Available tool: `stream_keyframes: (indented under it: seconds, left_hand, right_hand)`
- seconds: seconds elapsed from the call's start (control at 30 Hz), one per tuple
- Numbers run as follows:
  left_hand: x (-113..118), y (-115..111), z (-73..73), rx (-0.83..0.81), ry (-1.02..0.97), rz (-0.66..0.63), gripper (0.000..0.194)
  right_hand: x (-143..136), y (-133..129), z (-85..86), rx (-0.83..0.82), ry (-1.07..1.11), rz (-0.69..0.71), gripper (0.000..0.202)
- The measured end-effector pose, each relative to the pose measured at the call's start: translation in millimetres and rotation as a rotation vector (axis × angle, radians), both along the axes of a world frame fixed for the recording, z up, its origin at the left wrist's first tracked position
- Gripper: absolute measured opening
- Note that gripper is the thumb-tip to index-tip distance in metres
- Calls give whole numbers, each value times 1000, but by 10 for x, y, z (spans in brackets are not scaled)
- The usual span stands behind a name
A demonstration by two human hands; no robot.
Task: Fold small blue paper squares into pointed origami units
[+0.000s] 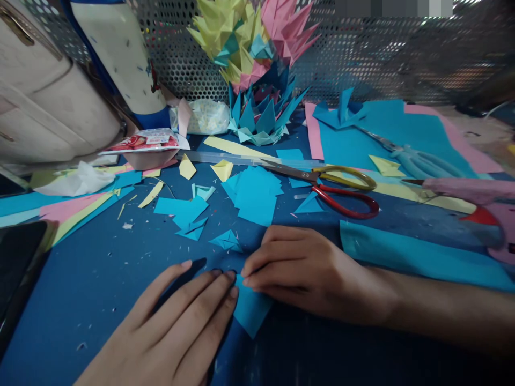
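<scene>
A small piece of blue paper (252,311) lies on the dark blue table in front of me, partly covered by fingers. My left hand (181,321) is laid out flat with long fingers, its tips touching the paper's left corner. From the right, my right hand (306,268) has its fingers bent and pressed together on the paper's upper edge; its thumb is mostly hidden. Just beyond my fingertips sits a folded blue triangle (227,241). Farther back are a pile of cut blue paper pieces (257,195) and scissors (314,176) with yellow and red handles, blades apart.
A paper flower model (257,112) in yellow, pink and blue stands at the back against a perforated metal panel. Blue-handled scissors (418,161) and a pink glue gun (475,193) lie to the right. A phone (20,268), paper strips and a bottle (120,59) are on the left.
</scene>
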State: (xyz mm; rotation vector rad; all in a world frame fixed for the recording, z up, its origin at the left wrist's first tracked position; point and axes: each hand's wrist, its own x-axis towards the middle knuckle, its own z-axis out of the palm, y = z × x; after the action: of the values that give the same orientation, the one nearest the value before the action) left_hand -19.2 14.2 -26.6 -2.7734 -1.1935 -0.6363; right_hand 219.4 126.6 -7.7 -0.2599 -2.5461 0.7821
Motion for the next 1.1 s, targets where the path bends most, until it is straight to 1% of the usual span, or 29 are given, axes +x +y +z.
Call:
stream_keyframes:
  seconds: [0.2, 0.6, 0.83, 0.93, 1.1]
  left_hand:
    - [-3, 4, 18, -14, 35, -24, 33]
    - [-1, -1, 21, -25, 39, -21, 33]
    - [25, 21, 40, -22, 83, -12, 36]
    - [40, 34, 52, -43, 103, -7, 39]
    - [38, 24, 39, -43, 115, -10, 42]
  right_hand:
    - [-15, 6, -3, -1, 8, 3, 12]
    - [-4, -1, 3, -29, -18, 18, 12]
    - [-3, 19, 16, -4, -62, 31, 11]
    - [1, 20, 24, 67, -85, 29, 14]
    - [16, -14, 40, 303, -129, -53, 24]
